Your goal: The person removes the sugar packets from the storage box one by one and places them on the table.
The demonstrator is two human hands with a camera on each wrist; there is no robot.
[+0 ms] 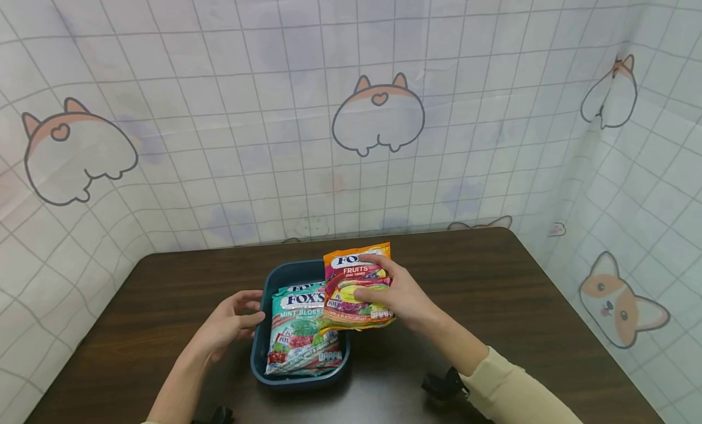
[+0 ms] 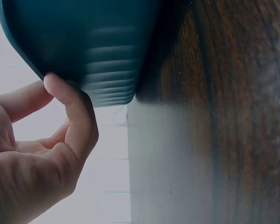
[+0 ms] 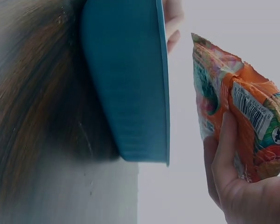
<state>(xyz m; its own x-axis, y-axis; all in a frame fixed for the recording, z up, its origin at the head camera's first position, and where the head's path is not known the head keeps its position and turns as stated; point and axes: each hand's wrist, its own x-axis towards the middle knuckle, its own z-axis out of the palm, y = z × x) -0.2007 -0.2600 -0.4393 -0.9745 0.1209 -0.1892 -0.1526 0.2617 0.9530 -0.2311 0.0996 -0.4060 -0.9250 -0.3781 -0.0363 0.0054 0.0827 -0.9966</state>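
Note:
A dark blue bin (image 1: 261, 351) stands on the table. Inside lie teal FOX'S Mint Blossom candy bags (image 1: 298, 326), one overlapping another. My left hand (image 1: 233, 320) is at the bin's left side; in the left wrist view its bent, relaxed fingertips (image 2: 56, 86) touch the rim. An orange and purple FOX'S Fruits candy bag (image 1: 356, 272) is gripped in my right hand (image 1: 403, 296), thumb across its front. It is raised over the bin's right edge, covering part of the teal bags. In the right wrist view the orange back and barcode of this candy bag (image 3: 252, 109) show.
Brown wood-grain table (image 1: 471, 278) surrounds the bin. A white gridded cloth (image 1: 482, 150) with corgi drawings hangs behind and at both sides. Black straps (image 1: 441, 384) show near the right sleeve (image 1: 510, 387).

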